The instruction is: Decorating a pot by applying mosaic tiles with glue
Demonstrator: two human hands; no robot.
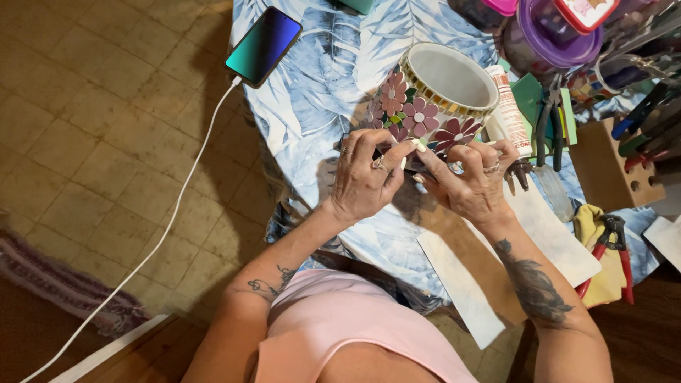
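left hand point(363, 177): fingers curling, pinching at the pot's lower side
right hand point(469, 181): fingertips pressing a small piece there
pot point(433, 96): lying tilted on the leaf-print tablecloth point(319, 99), glue tube point(509, 110) just beside

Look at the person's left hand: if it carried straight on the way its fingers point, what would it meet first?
Most likely the flower-tiled pot: the left hand points up at its side, fingertips apparently already on it.
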